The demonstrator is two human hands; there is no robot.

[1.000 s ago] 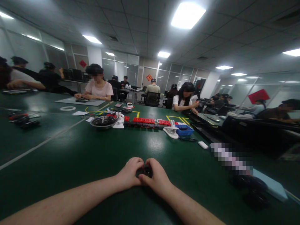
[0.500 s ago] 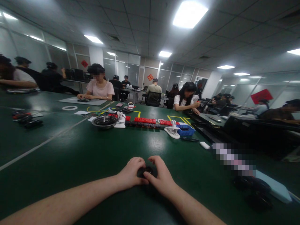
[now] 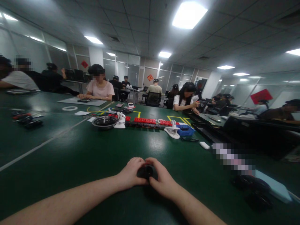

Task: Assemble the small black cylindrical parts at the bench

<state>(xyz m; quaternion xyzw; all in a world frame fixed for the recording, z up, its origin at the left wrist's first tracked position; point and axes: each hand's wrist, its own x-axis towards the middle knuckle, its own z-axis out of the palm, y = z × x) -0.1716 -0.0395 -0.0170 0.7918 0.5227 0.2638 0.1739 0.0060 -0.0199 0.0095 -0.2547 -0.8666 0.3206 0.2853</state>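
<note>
Object, small, black and rounded, lies in front and left of the blue plastic basket; left hand clasps it, right hand curves around it, contact unclear. Probably light, stiff, slick; best held by its sides.

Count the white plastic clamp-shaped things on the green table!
2: the first clamp right of the round metal bowl, the second clamp left of the blue plastic basket, both beyond the bare left hand and right hand. More may be hidden.
</note>
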